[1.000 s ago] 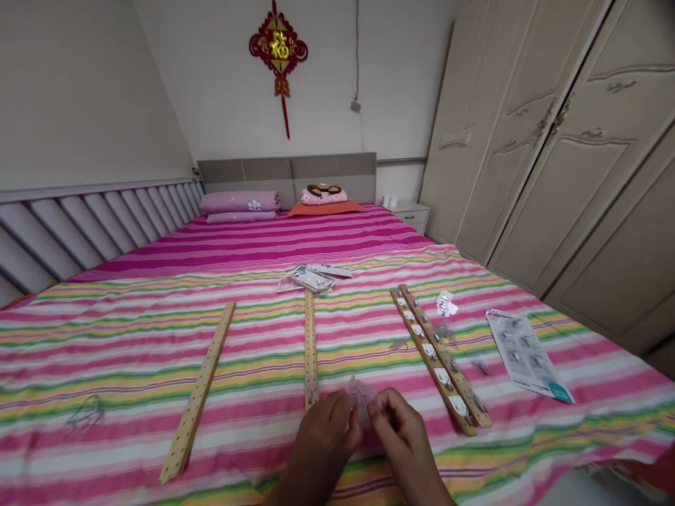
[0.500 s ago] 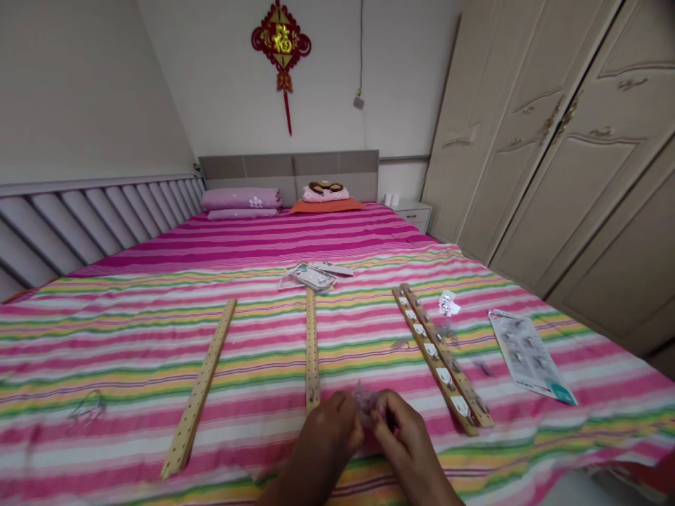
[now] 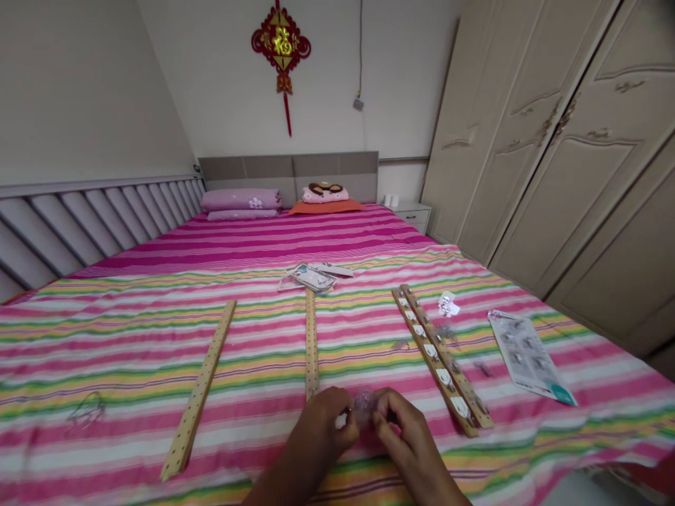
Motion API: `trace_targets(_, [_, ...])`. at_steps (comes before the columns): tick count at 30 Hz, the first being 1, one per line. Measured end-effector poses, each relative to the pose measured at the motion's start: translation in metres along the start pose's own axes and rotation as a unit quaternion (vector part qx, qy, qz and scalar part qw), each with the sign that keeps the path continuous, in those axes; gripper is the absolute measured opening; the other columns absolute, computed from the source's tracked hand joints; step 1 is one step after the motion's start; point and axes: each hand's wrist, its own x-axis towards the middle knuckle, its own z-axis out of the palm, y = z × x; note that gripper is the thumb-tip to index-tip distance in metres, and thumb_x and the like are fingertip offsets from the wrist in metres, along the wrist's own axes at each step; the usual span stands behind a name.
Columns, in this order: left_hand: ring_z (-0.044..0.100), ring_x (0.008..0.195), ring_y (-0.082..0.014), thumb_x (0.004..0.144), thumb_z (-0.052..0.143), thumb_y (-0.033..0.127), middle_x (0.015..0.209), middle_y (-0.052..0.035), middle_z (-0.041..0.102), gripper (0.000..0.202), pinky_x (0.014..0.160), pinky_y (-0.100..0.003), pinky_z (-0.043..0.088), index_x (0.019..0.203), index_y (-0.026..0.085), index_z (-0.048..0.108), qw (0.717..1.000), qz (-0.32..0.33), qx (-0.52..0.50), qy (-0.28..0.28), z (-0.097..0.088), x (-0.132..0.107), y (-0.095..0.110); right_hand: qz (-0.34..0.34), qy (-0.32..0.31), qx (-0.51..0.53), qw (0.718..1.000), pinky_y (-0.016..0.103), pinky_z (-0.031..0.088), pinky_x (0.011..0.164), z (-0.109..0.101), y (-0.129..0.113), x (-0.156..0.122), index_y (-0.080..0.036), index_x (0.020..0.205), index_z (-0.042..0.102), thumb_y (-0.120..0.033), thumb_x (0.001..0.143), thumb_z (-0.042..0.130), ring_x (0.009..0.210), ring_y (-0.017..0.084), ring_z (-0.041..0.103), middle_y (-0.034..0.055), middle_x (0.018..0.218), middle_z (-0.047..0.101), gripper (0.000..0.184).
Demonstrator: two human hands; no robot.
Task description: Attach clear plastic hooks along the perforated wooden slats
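My right hand (image 3: 403, 429) pinches a small, crumpled clear plastic bag (image 3: 363, 403) in front of me. Beside it, my left hand (image 3: 325, 423) is closed with thumb and forefinger together; a tiny dark item shows at the fingertips, too small to name. Both hands are low over the striped sheet, at the near end of a perforated wooden strip (image 3: 311, 344). Off to the right lie two wooden strips (image 3: 433, 355) side by side, one carrying a row of white-backed pieces and the other several small metal pieces.
Another perforated strip (image 3: 199, 393) lies at left. A blister pack (image 3: 530, 358) and a white card with shiny pieces (image 3: 448, 304) are at right, with clear plastic scraps (image 3: 446, 331) nearby. More packaging (image 3: 315, 277) sits beyond the middle strip. Thin wire-like loops (image 3: 87, 411) lie far left.
My left hand has drawn slightly left, away from the plastic bag, so a gap shows between its fingertips and the bag. My right hand keeps hold of the bag.
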Motion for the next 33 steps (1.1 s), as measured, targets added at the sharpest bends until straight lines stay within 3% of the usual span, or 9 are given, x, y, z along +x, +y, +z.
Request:
trace_targets(8, [0.053,0.055,-0.0111,0.06,0.048,0.007,0.057,0.0005,0.057,0.013,0.053,-0.02,0.038,0.055,0.018,0.053,0.992,-0.1,-0.071,-0.011,-0.005,0.002,0.001,0.019,0.018,0.027,0.999,0.024,0.035,0.057,-0.004,0.005,-0.002,-0.021,0.069,0.043,-0.029,0.084,0.048,0.061,0.014,0.043,-0.0019,0.066,0.046,0.018])
trace_targets(15, [0.06,0.064,-0.0134,0.072,0.053,0.018,0.068,-0.0019,0.063,0.009,0.059,-0.021,0.045,0.07,0.017,0.062,0.938,-0.199,-0.276,-0.07,-0.019,0.01,0.008,0.059,0.006,0.125,0.99,0.026,0.04,0.06,-0.012,0.005,0.001,-0.022,0.072,0.043,-0.037,0.087,0.047,0.063,0.015,0.049,-0.0008,0.066,0.052,0.022])
trace_targets(17, [0.06,0.068,-0.0144,0.07,0.061,0.022,0.074,-0.0029,0.063,0.005,0.062,-0.022,0.047,0.072,0.017,0.062,0.94,-0.184,-0.28,-0.063,-0.018,0.01,0.01,0.042,0.011,0.132,0.99,0.026,0.04,0.062,-0.01,0.004,0.002,-0.022,0.072,0.044,-0.035,0.086,0.048,0.066,0.016,0.05,-0.0003,0.068,0.053,0.021])
trace_targets(23, [0.051,0.061,-0.0122,0.056,0.08,0.026,0.07,-0.0003,0.057,0.025,0.054,-0.022,0.042,0.067,0.018,0.059,0.986,-0.091,-0.14,-0.011,-0.012,0.009,0.007,0.004,0.023,0.088,0.996,0.024,0.037,0.057,-0.003,-0.001,0.001,-0.021,0.07,0.043,-0.034,0.085,0.05,0.064,0.014,0.042,-0.0017,0.069,0.045,0.021])
trace_targets(28, [0.058,0.069,-0.0138,0.064,0.07,0.009,0.074,-0.0011,0.063,0.016,0.061,-0.022,0.046,0.073,0.019,0.061,0.996,-0.03,-0.081,-0.012,-0.007,0.005,0.002,0.01,0.032,0.069,0.997,0.024,0.035,0.056,-0.003,0.001,-0.001,-0.021,0.069,0.042,-0.033,0.084,0.05,0.062,0.014,0.04,-0.0021,0.067,0.044,0.02])
trace_targets(33, [0.065,0.074,-0.0159,0.071,0.054,0.004,0.081,-0.0045,0.07,0.02,0.067,-0.025,0.051,0.079,0.02,0.064,0.997,0.072,-0.009,0.026,-0.004,0.003,0.005,0.013,0.04,0.039,0.998,0.024,0.035,0.055,-0.002,0.005,-0.001,-0.021,0.069,0.042,-0.033,0.084,0.05,0.06,0.013,0.039,-0.0029,0.065,0.042,0.021])
